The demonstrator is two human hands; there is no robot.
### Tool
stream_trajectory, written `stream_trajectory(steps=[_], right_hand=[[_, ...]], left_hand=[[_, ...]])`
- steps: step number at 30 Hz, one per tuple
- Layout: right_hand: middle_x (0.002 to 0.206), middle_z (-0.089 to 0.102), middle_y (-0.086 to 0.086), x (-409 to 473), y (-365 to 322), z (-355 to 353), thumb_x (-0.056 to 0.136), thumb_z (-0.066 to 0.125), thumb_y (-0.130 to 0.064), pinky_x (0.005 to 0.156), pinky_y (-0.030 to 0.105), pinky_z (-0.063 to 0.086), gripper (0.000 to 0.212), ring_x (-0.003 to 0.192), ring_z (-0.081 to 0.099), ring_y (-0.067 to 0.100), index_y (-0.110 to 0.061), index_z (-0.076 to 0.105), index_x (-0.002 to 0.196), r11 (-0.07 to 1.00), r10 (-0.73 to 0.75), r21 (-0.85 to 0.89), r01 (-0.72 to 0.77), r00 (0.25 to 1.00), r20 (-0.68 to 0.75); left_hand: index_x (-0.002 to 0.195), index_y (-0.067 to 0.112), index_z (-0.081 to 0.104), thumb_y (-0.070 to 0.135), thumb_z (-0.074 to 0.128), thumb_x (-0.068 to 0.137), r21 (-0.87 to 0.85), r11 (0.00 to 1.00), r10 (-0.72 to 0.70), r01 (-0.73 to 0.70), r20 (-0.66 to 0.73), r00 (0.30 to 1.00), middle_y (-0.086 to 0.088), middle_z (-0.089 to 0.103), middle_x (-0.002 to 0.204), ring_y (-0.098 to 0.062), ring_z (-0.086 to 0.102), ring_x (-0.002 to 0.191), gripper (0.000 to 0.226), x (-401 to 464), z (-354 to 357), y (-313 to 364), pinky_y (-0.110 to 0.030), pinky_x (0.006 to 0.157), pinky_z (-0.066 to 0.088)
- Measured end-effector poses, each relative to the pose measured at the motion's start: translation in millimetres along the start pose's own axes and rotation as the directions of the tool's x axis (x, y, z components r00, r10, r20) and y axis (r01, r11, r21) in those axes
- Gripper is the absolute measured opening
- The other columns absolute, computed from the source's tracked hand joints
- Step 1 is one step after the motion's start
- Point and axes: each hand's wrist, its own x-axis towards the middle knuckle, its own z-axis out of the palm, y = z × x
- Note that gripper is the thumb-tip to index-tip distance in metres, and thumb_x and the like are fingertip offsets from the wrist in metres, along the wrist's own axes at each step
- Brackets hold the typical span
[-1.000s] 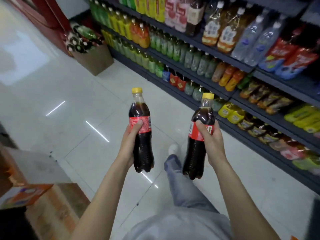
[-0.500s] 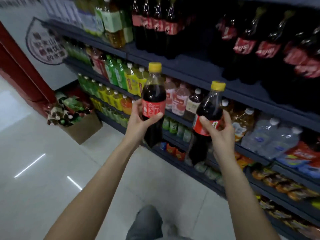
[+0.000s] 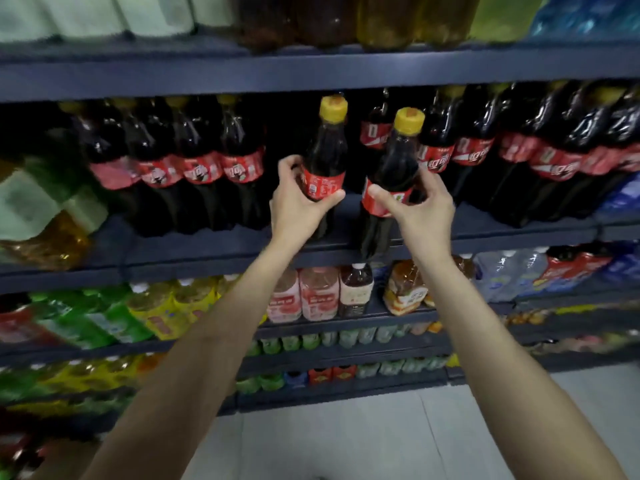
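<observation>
1. A person held two full cola bottles up to a shop shelf point(image 3: 207, 245), the left bottle point(image 3: 325, 157) in the left hand point(image 3: 298, 211) and the right bottle point(image 3: 394, 168) in the right hand point(image 3: 424, 211).
2. Each hand was curled round its bottle at the red label. The left thumb lay across the label's front with the fingers wrapped behind. The right thumb pressed the label while the right fingers point(image 3: 433, 180) hooked round the far side.
3. The left bottle stood upright in the gap among the big bottles point(image 3: 201, 168), its base low over the shelf. Whether it touched could not be told. The right bottle leaned slightly, just beside the left one, its base hanging in front of the shelf's edge.
4. Filled nearly to the neck, both bottles looked weighty for their size and top-steady only when set down flat.
5. The plastic seemed stiff under the fizz, smooth and likely a little slippery, so the narrowed waist at the label appeared the surest hold.
6. They would probably not shatter if dropped, though a fall could dent them or shake up the drink, and the yellow cap point(image 3: 333, 107) offered too small a grip for carrying.
</observation>
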Motion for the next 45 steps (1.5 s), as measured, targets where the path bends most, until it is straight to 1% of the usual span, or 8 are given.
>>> stream_trajectory(steps=[4,9,13,19,32,38,40,45], right_hand=[[0.119,0.06,-0.003,27.1,1.7,22.9,0.069,0.081,-0.042,0.099,0.022,0.041,0.066,0.113,0.054,0.009,-0.013,0.059,0.123,0.994,-0.009,-0.11,-0.002,0.994,-0.105],[0.117,0.062,0.002,46.1,10.8,43.9,0.07,0.08,-0.041,0.088,0.009,0.036,0.061,0.108,0.056,0.012,-0.012,0.06,0.12,0.969,-0.03,-0.247,-0.015,0.984,-0.176],[0.13,0.056,0.004,46.0,17.3,54.9,0.072,0.077,-0.043,0.097,0.031,0.043,0.079,0.121,0.051,0.02,-0.013,0.04,0.135,0.949,-0.053,-0.312,-0.037,0.96,-0.274],[0.123,0.049,0.014,53.4,16.3,57.3,0.071,0.076,-0.046,0.081,0.036,0.048,0.082,0.109,0.053,0.028,-0.006,0.043,0.135,0.735,-0.236,-0.678,0.005,0.94,-0.248],[0.143,0.032,0.011,68.9,11.2,56.1,0.092,0.058,-0.031,0.061,0.031,0.044,0.075,0.085,0.064,0.029,-0.009,0.015,0.15,0.695,-0.112,-0.719,-0.005,0.987,-0.115],[0.142,0.036,0.012,46.4,18.9,41.6,0.09,0.061,-0.02,0.067,0.037,0.054,0.07,0.09,0.064,0.027,-0.009,0.023,0.148,0.732,-0.201,-0.666,0.141,0.98,-0.014],[0.141,0.039,0.011,34.7,20.5,29.3,0.09,0.06,-0.018,0.066,0.032,0.052,0.065,0.099,0.062,0.024,-0.009,0.029,0.146,0.755,-0.254,-0.625,0.199,0.967,0.002],[0.129,0.052,0.007,-7.7,30.3,-24.6,0.092,0.054,-0.015,0.082,0.03,0.047,0.045,0.109,0.055,0.024,-0.01,0.046,0.135,0.737,-0.363,-0.6,0.312,0.931,0.037]], left_hand=[[0.127,0.012,0.041,0.034,0.084,0.066,-0.027,0.999,-0.031,0.032,0.015,0.999,-0.002,0.064,0.115,-0.021,0.061,0.109,0.078,41.4,24.6,-21.8,-0.031,0.094,0.046],[0.131,0.008,0.04,0.034,0.082,0.069,-0.086,0.994,-0.069,0.064,-0.056,0.996,-0.008,0.067,0.111,-0.024,0.063,0.105,0.079,70.4,49.4,-28.5,-0.022,0.086,0.043],[0.138,0.005,0.037,0.035,0.076,0.077,-0.125,0.992,-0.018,0.011,-0.059,0.998,-0.016,0.062,0.122,-0.027,0.06,0.112,0.079,81.1,70.8,-36.1,-0.026,0.091,0.045],[0.145,0.004,0.03,0.047,0.063,0.084,-0.065,0.996,0.059,-0.061,-0.035,0.998,-0.02,0.038,0.144,-0.032,0.038,0.134,0.082,95.5,88.8,-44.2,-0.034,0.107,0.032],[0.15,0.014,0.021,0.043,0.053,0.093,0.044,0.999,-0.032,0.031,0.033,0.999,-0.019,0.024,0.154,-0.033,0.029,0.139,0.07,103.9,87.3,-42.3,-0.042,0.11,0.029],[0.151,0.01,-0.002,0.025,0.06,0.091,-0.009,0.999,-0.043,0.044,0.092,0.995,-0.017,0.008,0.158,-0.028,0.018,0.144,0.088,80.8,84.0,-36.6,-0.02,0.108,0.018],[0.15,0.015,-0.01,0.028,0.063,0.088,0.012,0.998,-0.058,0.056,0.162,0.985,-0.018,0.002,0.158,-0.03,0.012,0.145,0.097,66.2,78.9,-35.6,-0.028,0.113,0.015],[0.152,0.021,0.006,0.028,0.058,0.092,-0.085,0.993,-0.064,0.082,0.191,0.98,-0.003,0.036,0.149,-0.019,0.032,0.137,0.08,1.4,60.3,-19.8,-0.027,0.107,0.026]])
